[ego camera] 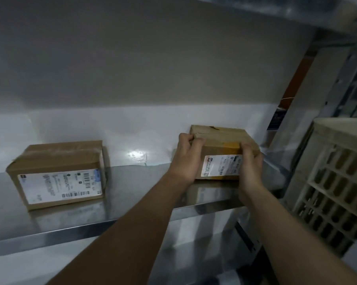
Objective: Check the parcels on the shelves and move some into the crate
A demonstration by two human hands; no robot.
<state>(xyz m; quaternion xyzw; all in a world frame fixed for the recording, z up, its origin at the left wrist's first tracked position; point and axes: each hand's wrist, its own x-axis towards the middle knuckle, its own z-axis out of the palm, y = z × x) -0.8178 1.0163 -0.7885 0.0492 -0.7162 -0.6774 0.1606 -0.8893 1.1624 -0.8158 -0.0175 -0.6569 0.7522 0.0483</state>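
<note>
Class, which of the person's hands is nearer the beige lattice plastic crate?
Right. The right hand grips the brown cardboard parcel on the side facing the crate; the left hand grips the opposite side.

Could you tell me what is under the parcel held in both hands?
The steel shelf lies under the parcel. Left hand and right hand cover its lower corners, so contact cannot be seen.

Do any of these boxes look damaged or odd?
Slightly. The right box, gripped by the left hand and right hand, has a ragged tear in its top seam. The left box has wrinkled tape and a scuffed corner.
</note>
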